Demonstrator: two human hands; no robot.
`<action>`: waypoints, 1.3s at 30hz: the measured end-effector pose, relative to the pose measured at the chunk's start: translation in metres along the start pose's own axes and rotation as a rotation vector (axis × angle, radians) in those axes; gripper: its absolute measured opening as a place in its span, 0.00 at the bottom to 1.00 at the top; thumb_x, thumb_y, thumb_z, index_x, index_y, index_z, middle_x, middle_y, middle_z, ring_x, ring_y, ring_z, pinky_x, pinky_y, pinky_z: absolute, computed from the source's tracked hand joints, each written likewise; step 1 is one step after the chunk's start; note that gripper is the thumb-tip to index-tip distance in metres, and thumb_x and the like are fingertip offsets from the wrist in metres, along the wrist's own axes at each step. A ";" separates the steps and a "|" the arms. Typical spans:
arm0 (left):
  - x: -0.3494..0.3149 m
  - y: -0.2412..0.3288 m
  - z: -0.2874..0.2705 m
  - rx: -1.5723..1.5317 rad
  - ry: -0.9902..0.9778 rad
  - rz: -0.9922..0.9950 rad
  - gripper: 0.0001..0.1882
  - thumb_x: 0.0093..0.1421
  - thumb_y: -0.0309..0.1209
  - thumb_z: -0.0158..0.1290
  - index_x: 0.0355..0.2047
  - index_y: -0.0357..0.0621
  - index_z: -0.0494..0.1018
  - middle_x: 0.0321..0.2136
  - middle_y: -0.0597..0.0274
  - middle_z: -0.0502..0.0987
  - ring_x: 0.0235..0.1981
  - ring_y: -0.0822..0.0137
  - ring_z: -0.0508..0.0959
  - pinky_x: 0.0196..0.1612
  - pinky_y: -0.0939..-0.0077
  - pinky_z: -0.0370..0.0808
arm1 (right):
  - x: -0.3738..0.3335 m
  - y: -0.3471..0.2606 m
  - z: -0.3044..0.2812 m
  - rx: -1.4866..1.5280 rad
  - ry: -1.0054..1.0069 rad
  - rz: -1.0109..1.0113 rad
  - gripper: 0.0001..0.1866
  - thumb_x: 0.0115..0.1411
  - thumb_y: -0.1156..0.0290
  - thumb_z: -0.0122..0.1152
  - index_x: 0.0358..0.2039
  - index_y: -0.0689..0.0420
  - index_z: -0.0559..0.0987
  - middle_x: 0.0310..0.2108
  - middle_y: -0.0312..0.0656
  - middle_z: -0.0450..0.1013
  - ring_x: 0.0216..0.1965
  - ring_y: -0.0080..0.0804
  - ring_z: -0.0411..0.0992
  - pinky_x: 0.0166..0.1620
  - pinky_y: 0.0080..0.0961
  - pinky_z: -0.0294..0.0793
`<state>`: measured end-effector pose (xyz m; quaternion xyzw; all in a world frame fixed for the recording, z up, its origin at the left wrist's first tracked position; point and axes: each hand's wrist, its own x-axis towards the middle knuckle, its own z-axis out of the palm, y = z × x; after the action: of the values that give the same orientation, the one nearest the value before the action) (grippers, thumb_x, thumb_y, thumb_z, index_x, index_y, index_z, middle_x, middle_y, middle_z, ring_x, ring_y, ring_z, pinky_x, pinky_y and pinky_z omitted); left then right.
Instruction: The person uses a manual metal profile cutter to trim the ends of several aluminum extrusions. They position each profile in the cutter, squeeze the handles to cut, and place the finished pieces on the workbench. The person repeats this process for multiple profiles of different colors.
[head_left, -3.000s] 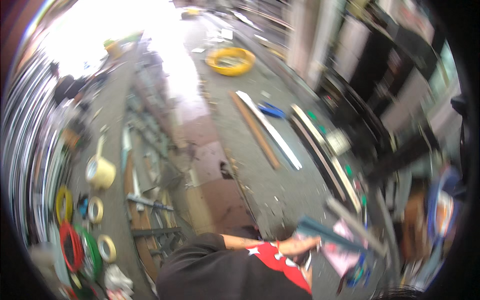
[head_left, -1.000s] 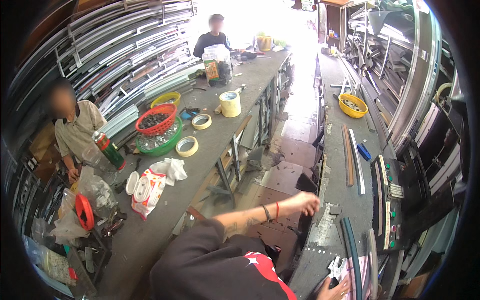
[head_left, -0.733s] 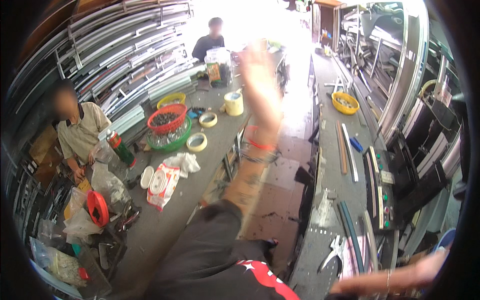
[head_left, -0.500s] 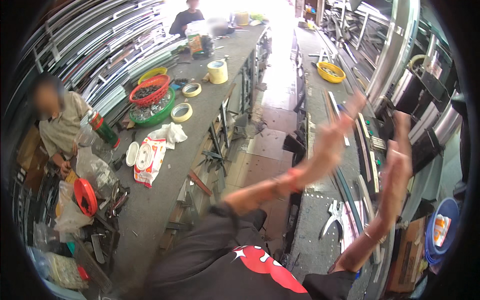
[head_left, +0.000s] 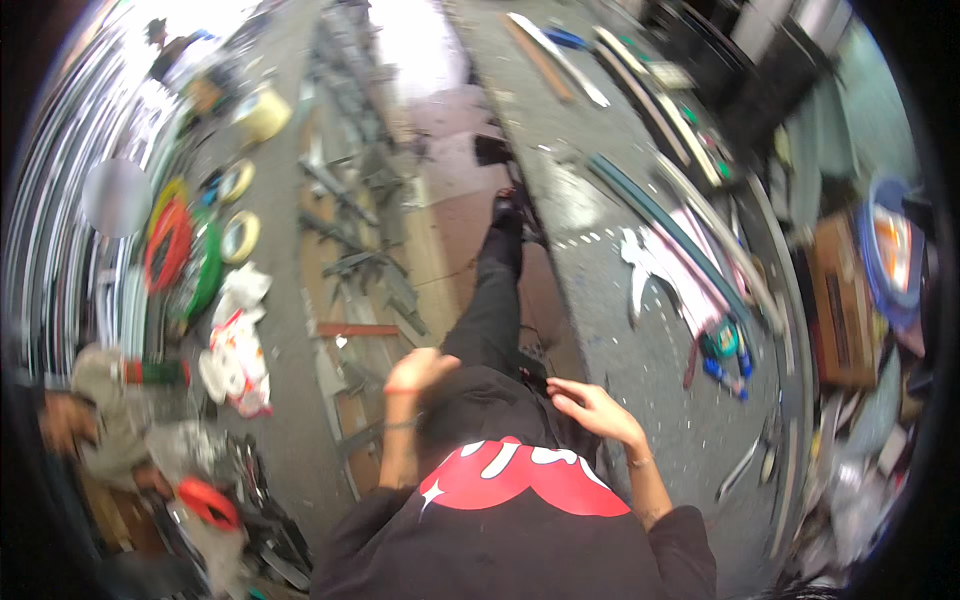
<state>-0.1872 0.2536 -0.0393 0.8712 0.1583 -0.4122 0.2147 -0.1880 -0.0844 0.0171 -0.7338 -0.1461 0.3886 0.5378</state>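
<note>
Head view: left hand [head_left: 424, 370], fingers curled beside black shirt [head_left: 480, 555], grip cannot tell; right hand [head_left: 597, 410], fingers loosely spread, nothing seen held. Silver pliers-like tool [head_left: 640, 262] on right bench [head_left: 622, 400], near dark green strip [head_left: 660, 225]. Judged step: pause, hands off bench; tool would need rightward reach.

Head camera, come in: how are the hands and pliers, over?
Left hand and right hand low by black clothing, no tool visible. Pliers on the right-side bench. Dark green strip nearby.

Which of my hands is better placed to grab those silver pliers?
Probably your right hand: it's nearer the silver pliers, which lie to your right; your left hand is farther left.
</note>
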 end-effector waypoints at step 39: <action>0.218 0.307 -0.149 0.593 0.418 1.715 0.27 0.55 0.34 0.52 0.56 0.48 0.63 0.59 0.61 0.59 0.58 0.62 0.61 0.60 0.64 0.55 | 0.133 -0.050 0.001 0.864 1.670 0.242 0.26 0.44 0.79 0.50 0.48 0.63 0.65 0.35 0.44 0.66 0.31 0.31 0.67 0.32 0.27 0.68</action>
<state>0.1816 0.0865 -0.0515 0.7661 -0.6158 0.0288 0.1818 -0.0918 0.0194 0.0073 -0.5223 0.5195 -0.1882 0.6496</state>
